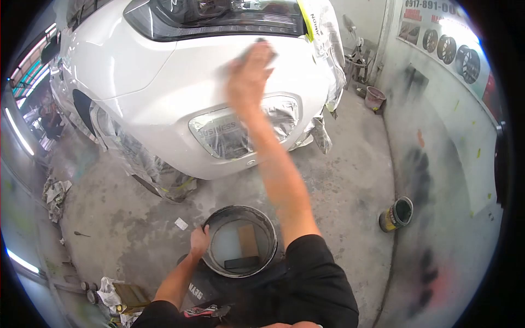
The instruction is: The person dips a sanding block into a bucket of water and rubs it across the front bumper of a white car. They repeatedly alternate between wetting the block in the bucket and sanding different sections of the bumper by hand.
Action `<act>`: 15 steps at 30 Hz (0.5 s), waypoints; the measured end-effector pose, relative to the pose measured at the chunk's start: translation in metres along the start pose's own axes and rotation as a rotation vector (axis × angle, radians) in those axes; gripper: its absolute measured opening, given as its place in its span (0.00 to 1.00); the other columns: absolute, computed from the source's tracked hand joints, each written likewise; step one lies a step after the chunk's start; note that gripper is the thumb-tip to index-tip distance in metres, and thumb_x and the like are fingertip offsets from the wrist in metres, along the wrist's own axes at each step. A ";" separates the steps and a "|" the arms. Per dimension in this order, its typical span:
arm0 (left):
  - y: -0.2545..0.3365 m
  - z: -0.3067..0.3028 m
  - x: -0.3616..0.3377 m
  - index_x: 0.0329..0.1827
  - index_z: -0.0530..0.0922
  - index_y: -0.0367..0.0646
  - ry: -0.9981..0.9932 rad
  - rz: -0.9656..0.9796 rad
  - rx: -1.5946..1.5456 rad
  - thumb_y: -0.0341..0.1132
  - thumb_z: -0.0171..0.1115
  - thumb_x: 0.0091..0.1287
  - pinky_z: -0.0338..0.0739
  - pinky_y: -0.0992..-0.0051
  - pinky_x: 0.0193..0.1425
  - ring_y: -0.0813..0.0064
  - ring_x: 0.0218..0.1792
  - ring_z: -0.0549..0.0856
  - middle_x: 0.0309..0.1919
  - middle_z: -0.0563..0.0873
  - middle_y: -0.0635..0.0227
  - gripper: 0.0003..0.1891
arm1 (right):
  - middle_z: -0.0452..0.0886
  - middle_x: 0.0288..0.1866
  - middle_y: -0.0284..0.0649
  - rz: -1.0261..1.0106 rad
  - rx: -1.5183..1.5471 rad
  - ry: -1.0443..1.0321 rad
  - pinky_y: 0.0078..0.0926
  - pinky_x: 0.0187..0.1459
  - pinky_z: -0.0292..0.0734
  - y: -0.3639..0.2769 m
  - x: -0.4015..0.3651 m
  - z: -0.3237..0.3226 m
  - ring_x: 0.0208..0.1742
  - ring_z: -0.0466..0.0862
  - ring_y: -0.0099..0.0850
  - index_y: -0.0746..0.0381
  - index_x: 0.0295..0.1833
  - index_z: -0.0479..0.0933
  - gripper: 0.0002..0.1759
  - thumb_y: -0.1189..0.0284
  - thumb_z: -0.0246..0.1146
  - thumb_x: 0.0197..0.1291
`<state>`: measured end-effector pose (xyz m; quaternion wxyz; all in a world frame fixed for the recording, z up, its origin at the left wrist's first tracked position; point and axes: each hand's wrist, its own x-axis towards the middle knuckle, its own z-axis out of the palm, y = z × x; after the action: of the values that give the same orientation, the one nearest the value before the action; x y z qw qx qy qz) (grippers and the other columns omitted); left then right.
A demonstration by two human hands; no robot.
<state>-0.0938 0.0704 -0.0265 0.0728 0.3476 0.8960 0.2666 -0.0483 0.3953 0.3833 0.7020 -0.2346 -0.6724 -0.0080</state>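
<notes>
My right hand [250, 79] is stretched out over the white car bumper [147, 109], below the headlight [219, 21]. Motion smears its fingers, which press a small dark pad [262, 41] to the paint; what exactly the pad is does not show. My left hand [200, 239] is closed on the left rim of a round dark bucket [272, 232] standing in front of me. Cloudy water fills the bucket's bottom, and in it lie a brown block [248, 240] and a black block [241, 263].
Newspaper and plastic masking [228, 139] covers the bumper opening, with more around the wheel. An open can [396, 215] stands by the right wall, a small pail [374, 97] further back. Crumpled paper [56, 195] lies left, and a white scrap [181, 223] near the bucket.
</notes>
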 end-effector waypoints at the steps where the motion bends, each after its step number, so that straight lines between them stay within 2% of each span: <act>1: 0.001 -0.001 -0.001 0.40 0.81 0.28 -0.002 -0.001 0.006 0.49 0.53 0.75 0.78 0.47 0.47 0.35 0.41 0.84 0.34 0.84 0.35 0.26 | 0.48 0.81 0.67 -0.116 -0.021 -0.115 0.71 0.74 0.48 -0.034 -0.013 -0.009 0.82 0.50 0.60 0.77 0.78 0.49 0.43 0.61 0.57 0.69; 3: 0.001 -0.003 -0.001 0.40 0.81 0.29 -0.010 0.001 0.018 0.49 0.52 0.76 0.78 0.46 0.47 0.35 0.41 0.84 0.34 0.85 0.35 0.25 | 0.48 0.82 0.62 -0.314 0.200 -0.327 0.71 0.75 0.44 -0.065 -0.024 -0.018 0.83 0.47 0.60 0.74 0.79 0.49 0.41 0.62 0.56 0.71; 5: 0.002 -0.004 -0.002 0.40 0.80 0.29 0.010 0.013 -0.001 0.49 0.52 0.76 0.78 0.46 0.47 0.35 0.40 0.84 0.34 0.85 0.35 0.25 | 0.49 0.82 0.60 -0.372 -0.046 -0.307 0.69 0.75 0.46 -0.036 -0.011 -0.029 0.83 0.48 0.60 0.73 0.79 0.50 0.41 0.62 0.56 0.71; 6: 0.002 -0.003 -0.004 0.40 0.80 0.29 0.023 0.011 -0.020 0.49 0.52 0.76 0.78 0.46 0.47 0.35 0.40 0.84 0.34 0.85 0.35 0.25 | 0.51 0.82 0.58 -0.249 0.056 -0.125 0.66 0.75 0.46 0.006 -0.009 -0.015 0.83 0.49 0.55 0.73 0.79 0.50 0.40 0.61 0.55 0.72; 7: 0.000 0.001 -0.002 0.40 0.80 0.29 0.019 0.008 -0.016 0.49 0.52 0.76 0.78 0.46 0.47 0.35 0.40 0.84 0.34 0.85 0.35 0.25 | 0.53 0.82 0.58 0.020 0.189 -0.109 0.63 0.77 0.45 0.047 -0.005 -0.013 0.83 0.50 0.54 0.73 0.79 0.50 0.38 0.60 0.51 0.75; 9: -0.007 0.006 0.001 0.40 0.79 0.29 0.003 0.007 0.006 0.49 0.52 0.76 0.78 0.46 0.47 0.35 0.40 0.84 0.34 0.85 0.35 0.25 | 0.52 0.80 0.66 0.196 0.005 -0.161 0.66 0.76 0.42 0.054 0.014 -0.032 0.81 0.52 0.58 0.74 0.79 0.47 0.39 0.62 0.51 0.75; 11: -0.005 0.004 -0.001 0.41 0.79 0.29 -0.027 -0.009 0.002 0.49 0.52 0.76 0.78 0.47 0.47 0.35 0.40 0.84 0.34 0.85 0.35 0.25 | 0.52 0.79 0.67 0.139 0.145 -0.046 0.68 0.76 0.41 0.019 0.009 -0.017 0.81 0.52 0.61 0.76 0.78 0.47 0.39 0.63 0.51 0.74; 13: -0.001 0.000 0.002 0.41 0.78 0.29 -0.029 -0.011 0.009 0.49 0.52 0.76 0.78 0.47 0.47 0.35 0.40 0.84 0.34 0.85 0.36 0.25 | 0.49 0.80 0.69 -0.155 -0.024 -0.076 0.69 0.75 0.44 -0.028 -0.010 0.001 0.81 0.49 0.66 0.80 0.77 0.47 0.44 0.62 0.58 0.68; 14: -0.001 -0.001 0.001 0.42 0.78 0.29 -0.028 -0.011 0.016 0.49 0.52 0.76 0.78 0.47 0.47 0.35 0.40 0.84 0.34 0.85 0.36 0.25 | 0.48 0.80 0.69 -0.179 0.045 -0.175 0.70 0.74 0.46 -0.052 -0.013 -0.010 0.81 0.50 0.65 0.79 0.77 0.49 0.46 0.60 0.60 0.67; 15: 0.001 -0.001 -0.002 0.43 0.78 0.29 -0.029 -0.011 0.020 0.49 0.52 0.76 0.78 0.47 0.47 0.35 0.40 0.84 0.34 0.85 0.36 0.25 | 0.44 0.82 0.65 -0.220 0.128 -0.259 0.68 0.77 0.41 -0.050 -0.015 -0.016 0.82 0.45 0.65 0.75 0.79 0.47 0.41 0.58 0.51 0.74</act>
<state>-0.0924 0.0696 -0.0251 0.0838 0.3472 0.8993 0.2523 -0.0509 0.3412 0.3856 0.6178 -0.1136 -0.7780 -0.0114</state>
